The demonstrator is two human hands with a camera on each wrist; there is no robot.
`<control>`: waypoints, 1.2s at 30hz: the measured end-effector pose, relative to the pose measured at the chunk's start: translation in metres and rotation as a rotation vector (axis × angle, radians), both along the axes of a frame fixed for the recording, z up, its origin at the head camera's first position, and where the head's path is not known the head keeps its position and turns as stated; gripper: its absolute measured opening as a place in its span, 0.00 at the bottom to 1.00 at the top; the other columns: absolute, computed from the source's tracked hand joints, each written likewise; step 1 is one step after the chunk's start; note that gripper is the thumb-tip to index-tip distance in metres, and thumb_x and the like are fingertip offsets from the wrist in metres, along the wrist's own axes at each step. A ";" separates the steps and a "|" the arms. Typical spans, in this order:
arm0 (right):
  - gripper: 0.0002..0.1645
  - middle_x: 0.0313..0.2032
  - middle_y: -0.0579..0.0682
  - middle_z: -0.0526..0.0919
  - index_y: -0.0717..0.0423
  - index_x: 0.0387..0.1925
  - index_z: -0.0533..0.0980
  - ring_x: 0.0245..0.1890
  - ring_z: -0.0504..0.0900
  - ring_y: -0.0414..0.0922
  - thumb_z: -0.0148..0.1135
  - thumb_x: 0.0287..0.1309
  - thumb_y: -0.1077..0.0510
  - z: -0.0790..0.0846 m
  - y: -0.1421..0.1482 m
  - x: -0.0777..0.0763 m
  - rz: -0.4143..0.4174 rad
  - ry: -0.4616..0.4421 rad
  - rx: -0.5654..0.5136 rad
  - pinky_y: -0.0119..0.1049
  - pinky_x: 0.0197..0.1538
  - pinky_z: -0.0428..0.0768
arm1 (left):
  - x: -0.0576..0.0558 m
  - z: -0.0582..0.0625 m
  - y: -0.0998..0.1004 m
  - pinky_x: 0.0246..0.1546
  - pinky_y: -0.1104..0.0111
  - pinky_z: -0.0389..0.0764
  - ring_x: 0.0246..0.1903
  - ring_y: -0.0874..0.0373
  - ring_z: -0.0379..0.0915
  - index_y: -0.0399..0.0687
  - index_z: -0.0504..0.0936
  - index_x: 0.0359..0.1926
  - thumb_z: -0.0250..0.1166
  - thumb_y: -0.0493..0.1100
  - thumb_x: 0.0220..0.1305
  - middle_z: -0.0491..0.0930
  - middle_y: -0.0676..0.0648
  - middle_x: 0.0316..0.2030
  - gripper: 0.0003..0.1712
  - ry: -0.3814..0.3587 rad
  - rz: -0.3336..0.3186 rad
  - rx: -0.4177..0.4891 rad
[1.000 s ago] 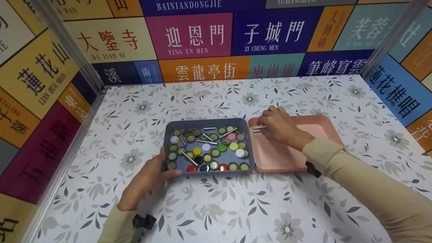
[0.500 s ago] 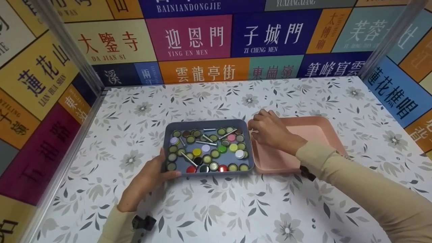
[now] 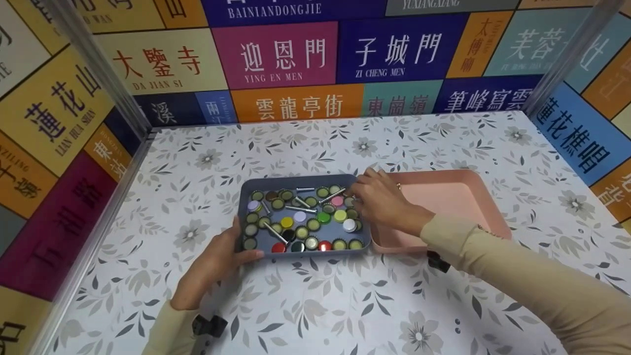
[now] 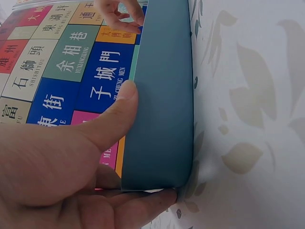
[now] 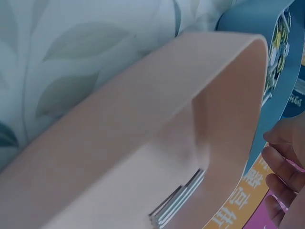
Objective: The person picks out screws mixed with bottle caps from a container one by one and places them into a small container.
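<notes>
Metal bolts (image 3: 301, 209): strewn among bottle caps (image 3: 323, 217) in the blue-grey tray (image 4: 162, 95), others in the pink tray (image 3: 443, 207); judged rigid, slippery, best pinched mid-shank
Left hand (image 3: 222, 251): clamped on blue-grey tray
Right hand (image 3: 382, 199): held near adjoining rims, fingers loose, nothing seen gripped

At the back, big Chin. letters w/ small ABC ones: the pale yellow oblong sign (image 3: 160, 60) says 大鑒寺, "DA JIAN SI", in red, the pink oblong sign (image 3: 276, 55) says 迎恩門, "YING EN MEN", in white, & the dark blue oblong sign (image 3: 402, 49) says 子城門, "ZI CHENG MEN", also white. Just under, the long orange sign (image 3: 298, 103) says 雲龍亭街. On the L side the slanted yellow sign (image 3: 60, 104) says 蓮花山, "LIAN HUA SHAN", & in the L wrist view the cream sign (image 4: 29, 69) says 石獅頭, "SHISHITOU", & the grey-green sign (image 4: 70, 53) says 余相巷, "YUXIANGXIANG".
</notes>
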State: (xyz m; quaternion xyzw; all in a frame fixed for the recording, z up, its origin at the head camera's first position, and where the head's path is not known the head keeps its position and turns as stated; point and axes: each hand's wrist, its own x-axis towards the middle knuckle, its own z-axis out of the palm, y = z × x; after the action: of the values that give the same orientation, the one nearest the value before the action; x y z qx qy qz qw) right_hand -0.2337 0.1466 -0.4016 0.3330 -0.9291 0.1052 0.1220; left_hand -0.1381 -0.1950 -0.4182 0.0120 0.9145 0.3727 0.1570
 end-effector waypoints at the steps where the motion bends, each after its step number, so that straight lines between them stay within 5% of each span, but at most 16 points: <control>1: 0.07 0.36 0.53 0.87 0.56 0.36 0.86 0.37 0.74 0.51 0.69 0.52 0.61 0.000 -0.002 0.001 0.002 -0.009 0.002 0.46 0.42 0.73 | 0.000 0.000 0.000 0.76 0.47 0.55 0.74 0.36 0.56 0.28 0.35 0.77 0.69 0.50 0.64 0.57 0.26 0.73 0.61 -0.006 0.001 -0.006; 11: 0.09 0.36 0.52 0.88 0.56 0.37 0.86 0.38 0.75 0.50 0.70 0.52 0.59 -0.002 -0.022 0.010 0.022 -0.063 0.029 0.44 0.43 0.72 | 0.001 0.001 0.001 0.77 0.46 0.53 0.75 0.35 0.50 0.29 0.35 0.77 0.69 0.50 0.64 0.52 0.27 0.75 0.61 -0.019 0.008 -0.012; 18: 0.11 0.38 0.51 0.89 0.54 0.39 0.87 0.37 0.75 0.50 0.71 0.53 0.56 -0.002 -0.033 0.015 0.041 -0.104 0.037 0.45 0.43 0.71 | 0.001 0.001 0.001 0.76 0.47 0.55 0.73 0.35 0.56 0.29 0.35 0.77 0.69 0.49 0.64 0.57 0.27 0.73 0.61 -0.021 0.014 -0.001; 30: 0.12 0.40 0.51 0.90 0.55 0.39 0.87 0.44 0.79 0.51 0.70 0.57 0.52 -0.007 -0.054 0.023 0.030 -0.256 0.037 0.47 0.48 0.74 | 0.000 0.001 0.000 0.77 0.47 0.52 0.75 0.36 0.51 0.29 0.34 0.77 0.70 0.49 0.64 0.55 0.28 0.74 0.62 -0.012 -0.001 0.023; 36: 0.13 0.39 0.52 0.90 0.56 0.36 0.87 0.45 0.81 0.53 0.71 0.56 0.50 -0.010 -0.064 0.028 0.056 -0.250 0.036 0.49 0.48 0.75 | 0.000 0.001 0.001 0.76 0.47 0.56 0.74 0.35 0.55 0.28 0.35 0.76 0.70 0.48 0.63 0.58 0.26 0.73 0.62 -0.006 0.004 0.023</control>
State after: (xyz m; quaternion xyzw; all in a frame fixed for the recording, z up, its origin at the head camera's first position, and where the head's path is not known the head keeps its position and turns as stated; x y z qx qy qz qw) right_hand -0.2061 0.0822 -0.4119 0.3452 -0.9291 0.1324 -0.0036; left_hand -0.1378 -0.1937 -0.4172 0.0109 0.9097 0.3834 0.1590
